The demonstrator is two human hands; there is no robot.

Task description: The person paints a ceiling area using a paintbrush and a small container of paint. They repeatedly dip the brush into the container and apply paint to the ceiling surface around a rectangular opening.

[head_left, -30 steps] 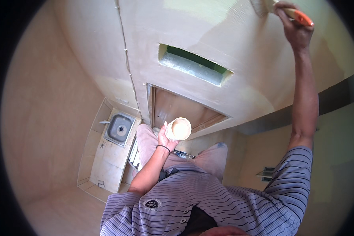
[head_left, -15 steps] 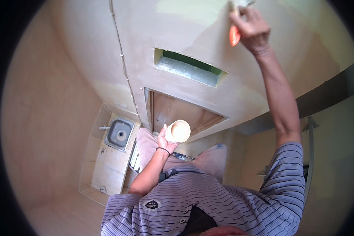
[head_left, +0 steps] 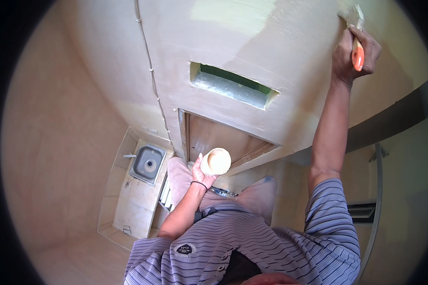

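My right hand is closed round the handle of a paintbrush, raised high at the upper right. The handle's end is orange, and the pale bristles press against the wall. Darker and lighter patches of paint show on that wall. Low in front of my body, my left hand grips a cream-coloured paint cup from its left side and underneath. Pale paint coats the cup's rim and inside; how full it is I cannot tell.
A rectangular opening cuts through the wall above a brown wooden door. At left, a metal sink is set in a tiled counter. A cable runs down the wall. A dark curved band crosses at right.
My right hand has moved the paintbrush to the right along the wall, and the brush is now tipped the other way. The left hand keeps the cup nearly in place.
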